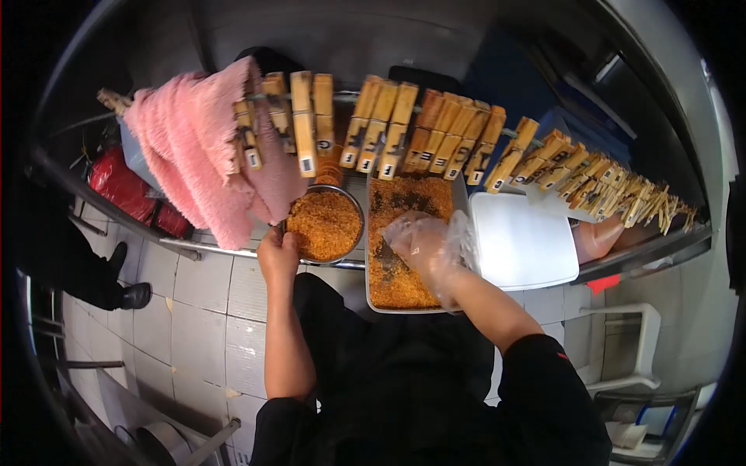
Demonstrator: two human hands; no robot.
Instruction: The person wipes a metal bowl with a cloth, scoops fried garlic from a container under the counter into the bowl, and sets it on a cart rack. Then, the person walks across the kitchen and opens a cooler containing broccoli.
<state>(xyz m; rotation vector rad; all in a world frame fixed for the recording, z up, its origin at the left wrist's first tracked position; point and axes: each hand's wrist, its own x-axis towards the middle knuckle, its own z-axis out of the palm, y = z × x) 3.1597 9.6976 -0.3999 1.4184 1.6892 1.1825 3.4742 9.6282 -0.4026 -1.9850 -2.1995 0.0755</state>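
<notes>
My left hand [278, 256] is closed on the near-left edge of a round metal pan [361, 217]; I cannot tell whether a handle is under the fingers. Orange-brown crumbs [322, 223] fill the pan. To its right, a rectangular plastic tray [412, 311] holds similar crumbs, with dark bits among them at the back and left. My right hand [423, 247], in a loose clear plastic glove, reaches down into the tray and touches the crumbs. The crinkled glove and the crumbs hide how its fingers are bent.
Lettered wooden clothespins [386, 128] hang on a line across the back, above the tray. A pink towel [190, 147] drapes at the left. Beside the tray lies a white lid [524, 241]. A white plastic chair [645, 342] stands at lower right; another person's shoe [136, 296] shows at left.
</notes>
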